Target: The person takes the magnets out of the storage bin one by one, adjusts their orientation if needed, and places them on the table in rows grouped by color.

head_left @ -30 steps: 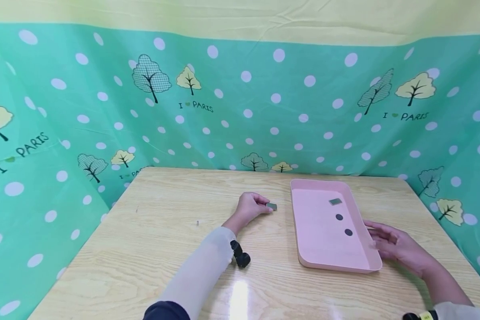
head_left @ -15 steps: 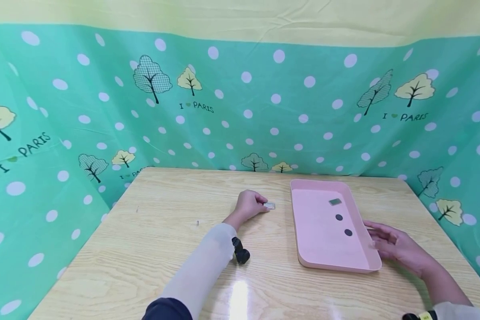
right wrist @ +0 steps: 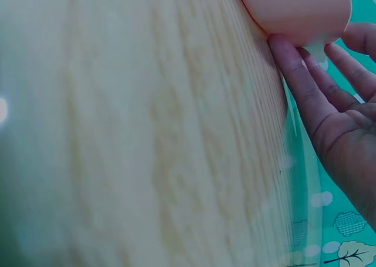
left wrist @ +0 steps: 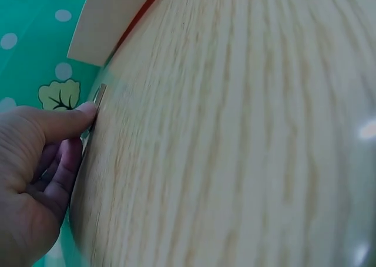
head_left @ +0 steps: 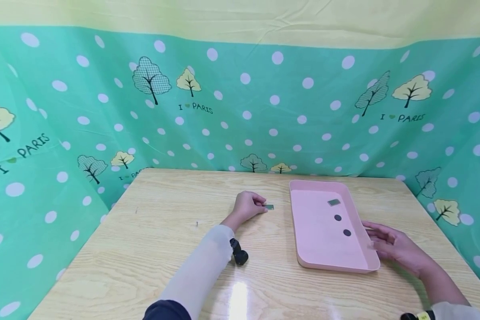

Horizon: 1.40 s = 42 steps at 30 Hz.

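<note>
My left hand [head_left: 249, 206] pinches a small flat rectangular piece [head_left: 269, 207], dark grey-green with a pale edge, between thumb and fingertips just left of the pink tray [head_left: 300, 249]. In the left wrist view the piece [left wrist: 101, 94] shows edge-on, close over the table. My right hand [head_left: 398, 246] rests against the outside of the tray's right wall, fingers extended. The right wrist view shows fingertips right at the pink wall [right wrist: 299, 9]. Inside the tray lie a similar rectangular piece [head_left: 334, 202], a dark round disc [head_left: 338, 218] and another dark disc [head_left: 346, 233].
The tray stands on a wood-grain table [head_left: 144, 262]. Two tiny marks or bits show on its left half, one near the middle [head_left: 197, 223]. A green dotted curtain [head_left: 224, 102] hangs behind the table and along both sides.
The left hand has drawn slightly left with the rectangular piece, which flashed silver half a second ago and is dark now. The right hand and tray stay put.
</note>
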Available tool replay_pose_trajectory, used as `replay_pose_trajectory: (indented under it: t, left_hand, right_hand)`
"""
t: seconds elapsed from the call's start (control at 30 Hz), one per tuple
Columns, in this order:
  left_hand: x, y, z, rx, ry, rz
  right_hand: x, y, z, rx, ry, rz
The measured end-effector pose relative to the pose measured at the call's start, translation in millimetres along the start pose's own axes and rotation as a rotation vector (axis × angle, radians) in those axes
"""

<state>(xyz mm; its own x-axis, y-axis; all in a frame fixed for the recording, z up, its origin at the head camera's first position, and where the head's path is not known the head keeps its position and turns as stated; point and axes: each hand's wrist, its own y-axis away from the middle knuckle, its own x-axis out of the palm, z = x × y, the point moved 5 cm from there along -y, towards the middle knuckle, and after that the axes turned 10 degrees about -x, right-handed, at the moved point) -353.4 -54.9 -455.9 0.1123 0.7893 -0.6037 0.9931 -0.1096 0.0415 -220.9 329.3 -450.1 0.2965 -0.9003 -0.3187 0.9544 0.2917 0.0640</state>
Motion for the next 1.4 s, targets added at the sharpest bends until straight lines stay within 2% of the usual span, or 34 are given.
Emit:
replay_pose_trajectory:
  t: [0.23,0.37,0.67,0.8,0.93,1.03,1.2,1.4]
  left_hand:
    - [-2.6,-0.1,-3.9,-0.016,0.096,-0.012]
    - [-2.8,-1.1,-9.7,-0.030,0.161,0.005]
    - [-1.2,1.1,-37.8,-0.003,0.272,0.047]
    - [1.3,2.9,-52.1,0.024,0.279,0.053]
    - [6.0,3.8,-61.8,0.012,0.291,0.074]
    - [8.7,5.6,-68.0,-0.002,0.317,0.098]
    - [11.4,8.6,-77.8,0.009,0.344,0.112]
    - [18.5,10.0,-86.3,0.014,0.385,0.146]
  right_hand:
    - [0.2,-1.3,-0.7,0.003,-0.004,-0.004]
    - [0.7,-1.9,0.2,0.005,0.006,-0.007]
    - [1.9,-2.9,1.2,0.011,0.004,0.002]
    - [2.7,-3.2,2.4,0.006,-0.005,0.004]
    - [2.9,-3.5,3.0,-0.006,0.004,0.004]
    - [2.9,-4.2,2.3,-0.009,0.010,0.001]
    - [3.0,-5.4,1.2,-0.005,0.010,0.002]
    - [3.8,-4.0,4.7,-0.044,-0.001,0.013]
